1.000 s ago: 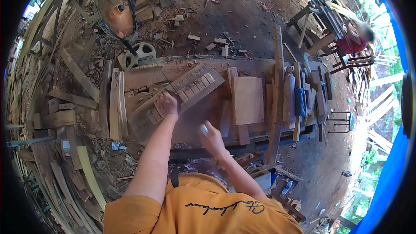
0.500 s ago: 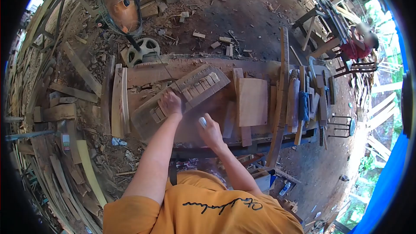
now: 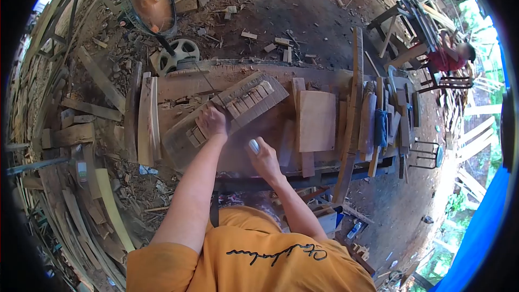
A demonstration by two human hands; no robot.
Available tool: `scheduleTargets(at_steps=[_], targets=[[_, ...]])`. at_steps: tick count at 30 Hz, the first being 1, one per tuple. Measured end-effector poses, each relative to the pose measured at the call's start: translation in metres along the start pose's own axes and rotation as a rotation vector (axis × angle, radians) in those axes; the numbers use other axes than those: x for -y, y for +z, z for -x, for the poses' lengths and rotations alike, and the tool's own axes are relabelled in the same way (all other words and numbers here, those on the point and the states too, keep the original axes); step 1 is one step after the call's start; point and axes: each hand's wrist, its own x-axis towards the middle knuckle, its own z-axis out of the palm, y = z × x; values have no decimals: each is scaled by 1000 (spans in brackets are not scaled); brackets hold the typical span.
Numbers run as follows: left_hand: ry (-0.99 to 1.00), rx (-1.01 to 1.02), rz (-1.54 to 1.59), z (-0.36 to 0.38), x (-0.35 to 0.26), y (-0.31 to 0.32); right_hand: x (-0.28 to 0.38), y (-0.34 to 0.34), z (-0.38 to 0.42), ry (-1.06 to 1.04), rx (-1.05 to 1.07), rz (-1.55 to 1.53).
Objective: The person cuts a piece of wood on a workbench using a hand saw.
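Observation:
A thick wooden board [image 3: 174, 136] lies diagonally on the workbench [image 3: 324, 75], with a row of small wooden blocks [image 3: 250, 99] along its upper face. My left hand [image 3: 212, 123] is closed over the middle of the board, among the blocks; what its fingers grip is hidden. To the right and nearer my body, my right hand [image 3: 263, 157] is wrapped round a pale, whitish object [image 3: 254, 146], apart from the board.
Right of the board lie a flat panel [image 3: 317, 121] and a long upright plank [image 3: 354, 108]. A fan [image 3: 154, 8] stands at the back left. Curved wood strips pile up at the left. Another person [image 3: 451, 57] sits at the far right.
The view has shifted slightly. Both hands keep nearly the same places, with my left hand still on the board and my right hand still round the pale object.

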Motion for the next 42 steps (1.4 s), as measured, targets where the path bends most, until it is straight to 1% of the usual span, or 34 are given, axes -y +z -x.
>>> scheduleTargets(at_steps=[2,4,6,7,9,10,11,13,15,16,18,19,20,21,22,24,25,27,28,30,31,33,34,35,37,38,39,40,42], targets=[[5,-4,-17,1,-5,-6,-12,-16,31,-14,-1,-30],[-2,-4,-40,-1,-4,-2,-20,-45,68,14,45,-83],[73,-119,-103,2,1,8,-22,-49,73,29,54,-45],[74,-106,-108,6,3,6,-20,-51,77,46,46,-14],[-3,85,-47,-1,-4,-8,-15,-24,38,74,41,-29],[-1,77,-52,-2,-2,-6,-11,-5,8,22,28,-12],[6,32,-52,-3,2,2,-10,9,-10,-28,15,1],[29,-18,-59,-7,10,18,-14,12,-8,-59,-12,-21],[52,-154,-63,-4,14,34,-23,-1,13,-91,-16,-34],[45,-154,-54,-4,7,25,-29,-16,34,-61,-9,-38],[20,30,-125,0,-5,-6,-40,-35,69,-24,12,-37],[8,35,-121,0,-2,2,-37,-43,76,5,33,-25],[44,-35,-137,1,4,10,-35,-46,82,42,51,-18],[88,-107,-153,2,7,16,-37,-43,73,7,48,-21],[92,-110,-152,0,5,12,-26,-34,51,28,43,-26],[29,79,-72,-6,2,-2,-8,-4,-3,23,52,-37],[35,74,-81,-6,5,1,-5,5,-20,2,65,-41],[-68,137,-15,-12,6,8,-9,5,-13,-30,39,-56],[-65,145,-11,-8,7,17,-14,1,-4,-60,29,-49],[-33,-233,37,-2,7,31,-32,-21,38,-15,36,-59],[-44,-231,40,0,5,27,-40,-30,57,11,31,-88],[50,-95,-99,2,2,9,-44,-38,70,33,57,-37],[49,-89,-100,6,6,13,-44,-40,76,64,67,2],[44,-116,-76,4,6,17,-40,-40,65,69,71,-3],[40,-148,-44,-4,4,19,-25,-23,21,17,54,6],[-5,-37,6,-9,4,14,-17,-14,7,-24,45,9],[-52,80,53,-10,4,9,-16,-9,4,-19,39,7],[-44,83,49,-10,3,5,-17,-5,2,-33,29,5],[-94,135,27,-9,-3,-3,-24,-8,14,-44,9,16]])
